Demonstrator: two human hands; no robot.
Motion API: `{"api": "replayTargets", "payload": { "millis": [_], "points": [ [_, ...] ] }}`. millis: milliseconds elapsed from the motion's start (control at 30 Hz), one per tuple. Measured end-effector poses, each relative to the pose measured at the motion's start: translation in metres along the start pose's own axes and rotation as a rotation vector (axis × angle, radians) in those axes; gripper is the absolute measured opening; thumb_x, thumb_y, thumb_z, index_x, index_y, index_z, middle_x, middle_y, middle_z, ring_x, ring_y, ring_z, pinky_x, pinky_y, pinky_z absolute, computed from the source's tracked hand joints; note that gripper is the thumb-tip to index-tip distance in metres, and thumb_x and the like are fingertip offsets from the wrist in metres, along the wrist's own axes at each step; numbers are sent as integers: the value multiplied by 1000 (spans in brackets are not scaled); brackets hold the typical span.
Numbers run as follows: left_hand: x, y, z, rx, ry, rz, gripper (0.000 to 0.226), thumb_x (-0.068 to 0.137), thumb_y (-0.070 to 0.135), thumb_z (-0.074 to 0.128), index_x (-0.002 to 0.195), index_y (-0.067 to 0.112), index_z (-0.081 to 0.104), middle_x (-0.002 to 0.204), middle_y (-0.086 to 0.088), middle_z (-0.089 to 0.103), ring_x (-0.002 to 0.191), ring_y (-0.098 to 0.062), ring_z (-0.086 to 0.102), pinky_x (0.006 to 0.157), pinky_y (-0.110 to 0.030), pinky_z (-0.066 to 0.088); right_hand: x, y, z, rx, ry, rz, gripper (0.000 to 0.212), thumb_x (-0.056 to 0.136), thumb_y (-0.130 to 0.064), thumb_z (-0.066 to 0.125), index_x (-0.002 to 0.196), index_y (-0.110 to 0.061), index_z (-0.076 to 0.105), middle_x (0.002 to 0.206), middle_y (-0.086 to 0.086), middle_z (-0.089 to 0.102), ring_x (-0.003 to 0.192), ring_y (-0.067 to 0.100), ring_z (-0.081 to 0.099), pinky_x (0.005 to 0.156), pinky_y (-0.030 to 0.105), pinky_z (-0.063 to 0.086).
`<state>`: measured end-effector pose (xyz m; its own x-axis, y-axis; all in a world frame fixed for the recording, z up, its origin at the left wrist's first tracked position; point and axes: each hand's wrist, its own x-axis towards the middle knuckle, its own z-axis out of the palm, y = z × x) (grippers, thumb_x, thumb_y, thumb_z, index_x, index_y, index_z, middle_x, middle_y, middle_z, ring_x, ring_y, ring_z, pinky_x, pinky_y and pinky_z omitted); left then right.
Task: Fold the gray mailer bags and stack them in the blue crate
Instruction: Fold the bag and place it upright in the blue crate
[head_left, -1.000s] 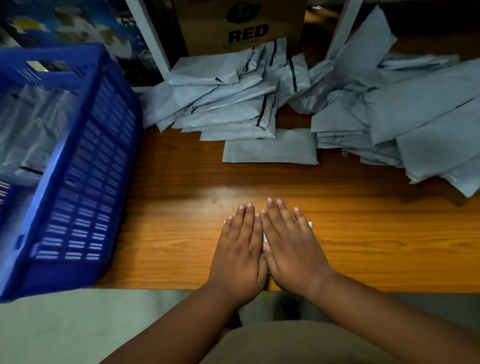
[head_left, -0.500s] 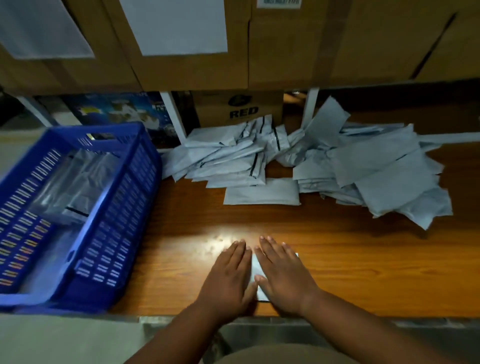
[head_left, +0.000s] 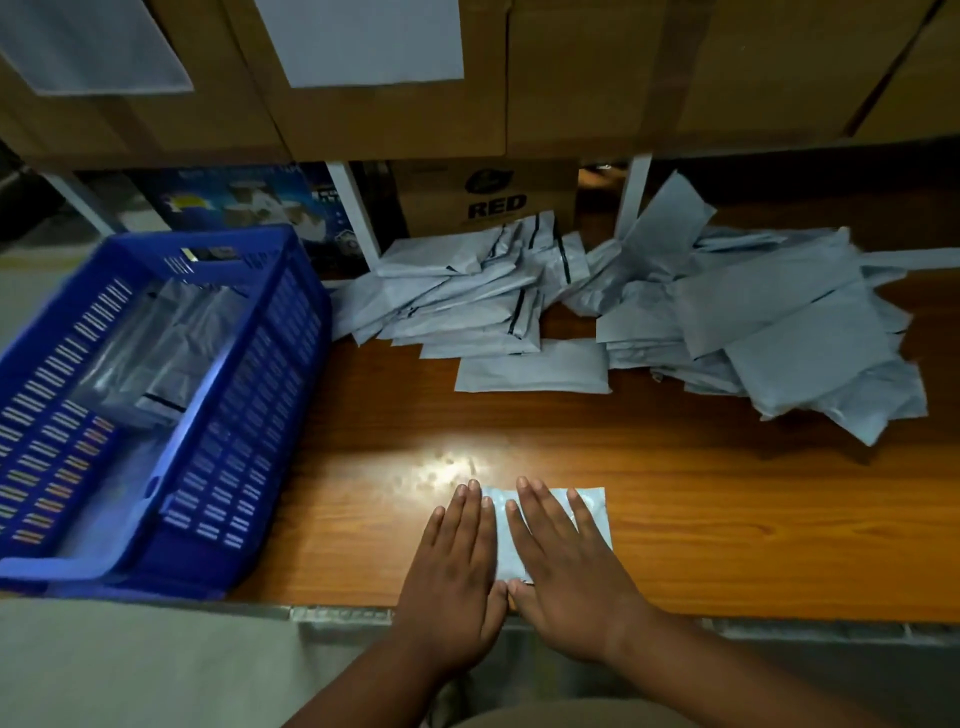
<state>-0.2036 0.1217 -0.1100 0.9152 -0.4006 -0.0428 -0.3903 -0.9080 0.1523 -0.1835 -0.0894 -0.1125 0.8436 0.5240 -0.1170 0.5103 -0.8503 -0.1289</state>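
Left hand: left hand (head_left: 453, 566) lies flat, fingers straight and together, pressing the left edge of the folded mailer bag (head_left: 551, 530) at lower centre of the frame
Right hand: right hand (head_left: 569, 574) lies flat, fingers straight and slightly spread, pressing the same bag from above; thumbs of both hands nearly touch
Folded mailer bag: small gray rectangle on the worktop (head_left: 727, 519), close to the near edge, partly covered by both hands
Blue crate: blue crate (head_left: 249, 415) stands at the left of the frame, on the worktop's left end; folded gray bags (head_left: 156, 364) lie inside it
Unfolded supply: pile of loose mailer bags (head_left: 779, 332) at upper right, well apart from the hands
Folded group: heap of folded bags (head_left: 467, 301) at upper centre, just right of the crate
Background: cardboard boxes (head_left: 571, 78) fill the top of the frame
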Motion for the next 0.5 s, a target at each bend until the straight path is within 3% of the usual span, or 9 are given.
{"api": "replayTargets", "payload": {
  "millis": [233, 500],
  "points": [
    [5, -4, 3, 18, -41, 47, 95, 97, 56, 38, 166, -3, 11, 174, -28, -3, 163, -44, -3, 127, -65, 17, 3, 3, -3, 6, -30, -40, 106, 98, -81, 32, 170, -10, 2, 178, 15, -13, 164, 33, -11, 129, 64, 12],
    [9, -6, 1, 45, -89, 55, 109, 82, 53, 54, 167, -1, 11, 174, -27, -2, 163, -43, -6, 127, -65, 15, 6, 4, -12, 6, -63, -47, 119, 84, -86, 40, 171, -14, 3, 178, 13, -11, 164, 36, -12, 124, 73, 9]
  ]
}}
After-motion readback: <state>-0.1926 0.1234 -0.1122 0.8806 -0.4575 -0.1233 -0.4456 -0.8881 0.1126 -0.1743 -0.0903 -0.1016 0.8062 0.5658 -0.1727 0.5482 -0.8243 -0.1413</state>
